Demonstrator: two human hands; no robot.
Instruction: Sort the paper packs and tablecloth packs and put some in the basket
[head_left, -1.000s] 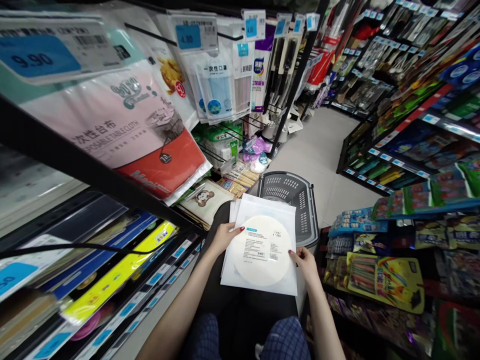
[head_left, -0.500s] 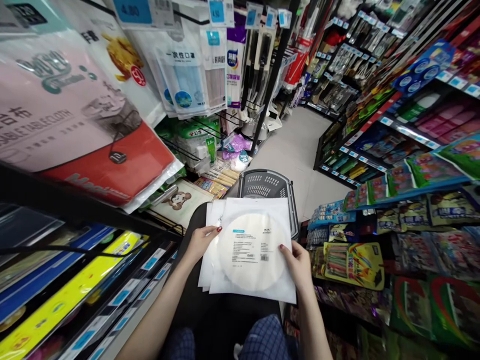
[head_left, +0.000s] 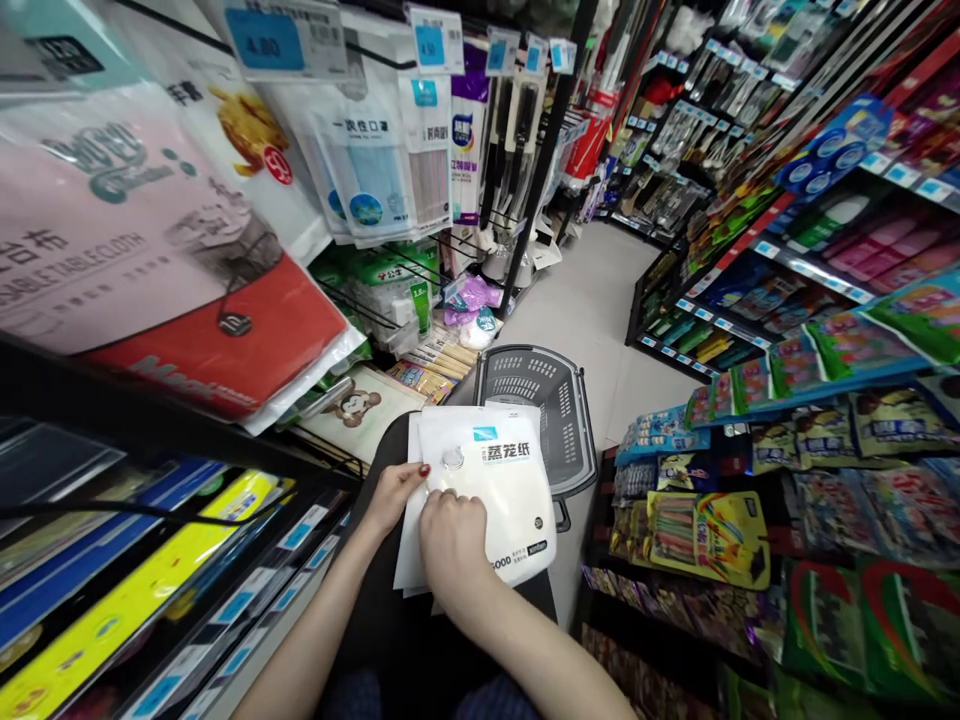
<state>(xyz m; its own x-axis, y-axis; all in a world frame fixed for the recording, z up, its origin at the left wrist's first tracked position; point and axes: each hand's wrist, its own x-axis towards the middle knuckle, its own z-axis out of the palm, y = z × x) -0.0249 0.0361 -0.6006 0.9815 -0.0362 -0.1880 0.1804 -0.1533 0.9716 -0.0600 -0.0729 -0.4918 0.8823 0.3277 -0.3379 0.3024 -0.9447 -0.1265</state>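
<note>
A few flat white packs of steamer paper (head_left: 517, 510) lie stacked in front of me, the top one with its printed front facing up. My left hand (head_left: 399, 495) pinches the stack at its left edge, thumb on top. My right hand (head_left: 454, 535) reaches across the top pack, its fingers curled closed at the pack's left side; the fingertips are partly hidden. Just beyond the packs, a grey plastic shopping basket (head_left: 574, 425) is partly covered by them.
Hanging packs line the left rack, among them a disposable tablecloth (head_left: 187, 250) and face masks (head_left: 367, 165). Snack bags (head_left: 709, 535) hang close on the right. A pale floor aisle (head_left: 600, 290) runs ahead between the shelves.
The top pack showed its finely printed back; now a front with large lettering shows. My right hand has moved from the stack's right edge to its left side. My left hand stays at the left edge.
</note>
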